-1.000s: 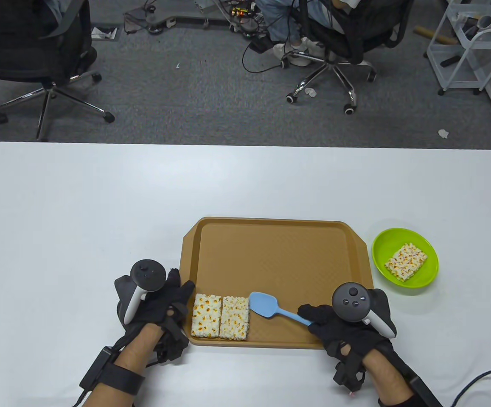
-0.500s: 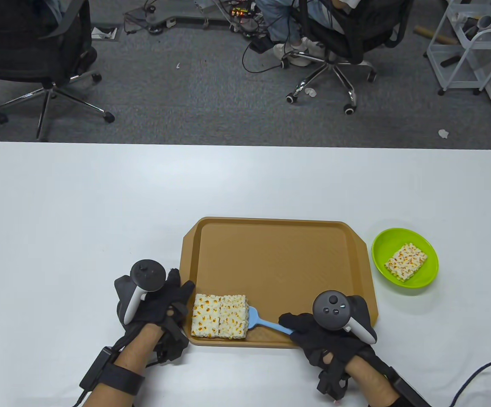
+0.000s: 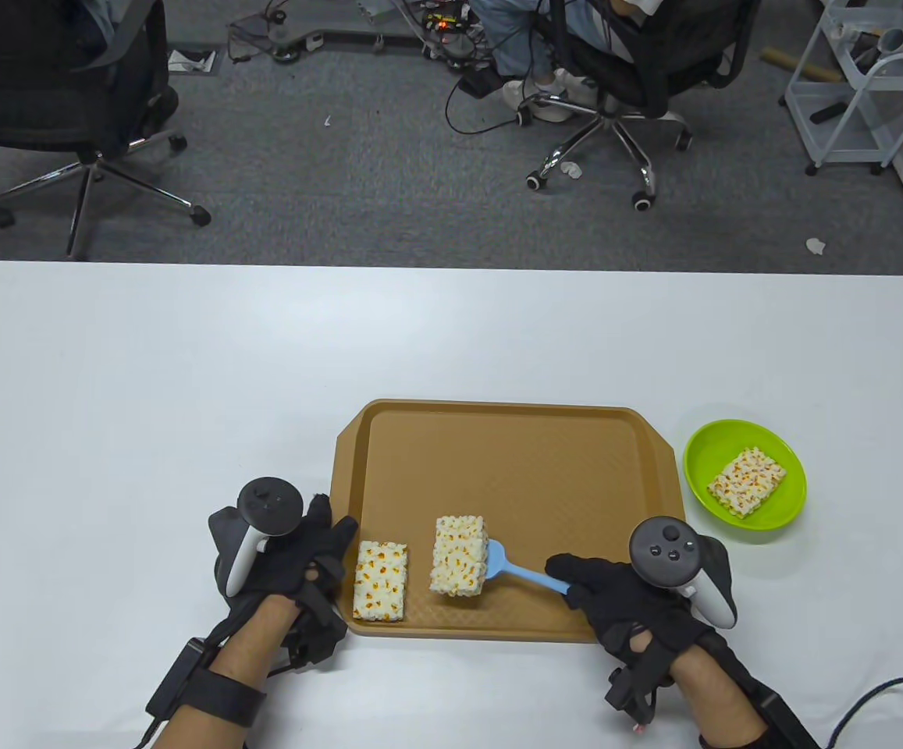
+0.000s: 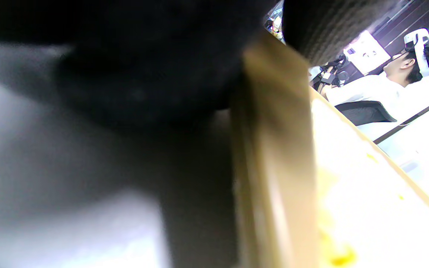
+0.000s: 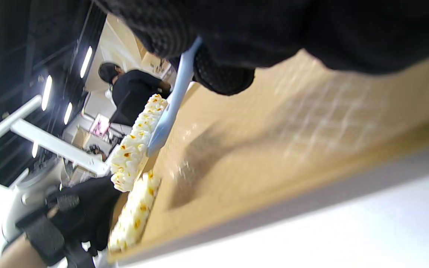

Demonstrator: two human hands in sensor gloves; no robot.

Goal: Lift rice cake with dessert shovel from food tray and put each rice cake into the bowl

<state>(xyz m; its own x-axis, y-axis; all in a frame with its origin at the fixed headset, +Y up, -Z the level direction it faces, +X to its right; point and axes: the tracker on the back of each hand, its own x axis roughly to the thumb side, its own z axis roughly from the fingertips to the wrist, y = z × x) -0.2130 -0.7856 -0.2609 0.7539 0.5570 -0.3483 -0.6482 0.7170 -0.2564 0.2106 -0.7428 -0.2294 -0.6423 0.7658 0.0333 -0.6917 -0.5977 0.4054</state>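
A rice cake (image 3: 460, 555) rides on the blade of the blue dessert shovel (image 3: 515, 572), raised clear of the brown food tray (image 3: 513, 468) over the tray's near part; the right wrist view shows a gap and a shadow beneath it. The right hand (image 3: 631, 601) pinches the shovel's handle at the tray's near-right, fingers curled round it. A second rice cake (image 3: 379, 580) lies flat in the tray's near-left corner, apart from the lifted one. Just left of it the left hand (image 3: 287, 558) rests at the tray's left edge, fingers laid on the rim, holding nothing. To the right of the tray, near its far-right corner, stands the green bowl (image 3: 779, 515) with a third rice cake (image 3: 746, 481) lying inside. All sit on a white table (image 3: 186, 374).
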